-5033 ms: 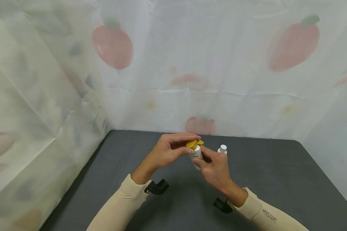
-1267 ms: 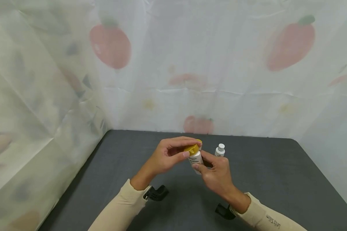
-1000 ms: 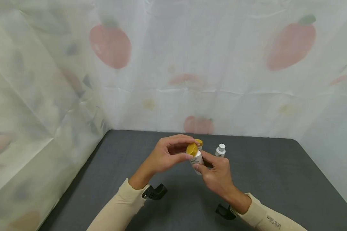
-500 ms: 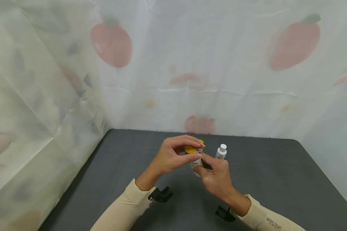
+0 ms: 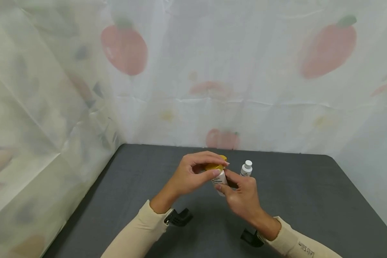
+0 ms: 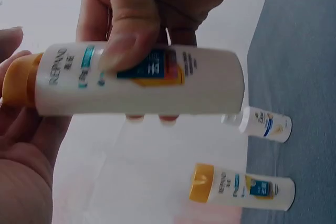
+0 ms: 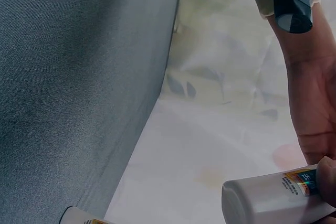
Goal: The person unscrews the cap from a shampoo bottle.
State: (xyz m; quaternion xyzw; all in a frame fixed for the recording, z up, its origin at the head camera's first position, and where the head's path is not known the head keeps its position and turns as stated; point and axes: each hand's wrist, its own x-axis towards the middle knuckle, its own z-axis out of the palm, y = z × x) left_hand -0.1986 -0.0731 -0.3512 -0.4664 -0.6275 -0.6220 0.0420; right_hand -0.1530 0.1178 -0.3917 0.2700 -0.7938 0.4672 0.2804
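Observation:
My right hand (image 5: 243, 197) grips the body of a small white shampoo bottle (image 5: 218, 180), with the thumb across its label. In the left wrist view this bottle (image 6: 173, 100) lies sideways in the picture, its gold cap (image 6: 20, 81) on the left. My left hand (image 5: 191, 173) holds that cap between the thumb and the fingers reaching over it. The right wrist view shows the bottle's base (image 7: 252, 203) sticking out past the right thumb. The bottle is held above the table, and parts of its cap are hidden by the left fingers.
A matching gold-capped bottle (image 6: 252, 190) stands behind the hands, mostly hidden in the head view. To its right stands a white bottle with a white cap (image 5: 246, 169). The dark table (image 5: 303, 200) meets patterned curtains (image 5: 261, 71) at the back and left.
The held bottle and both hands sit slightly lower than five seconds ago. The cap looked tilted a second ago and now lies flatter under the left fingers; the right grip is unchanged.

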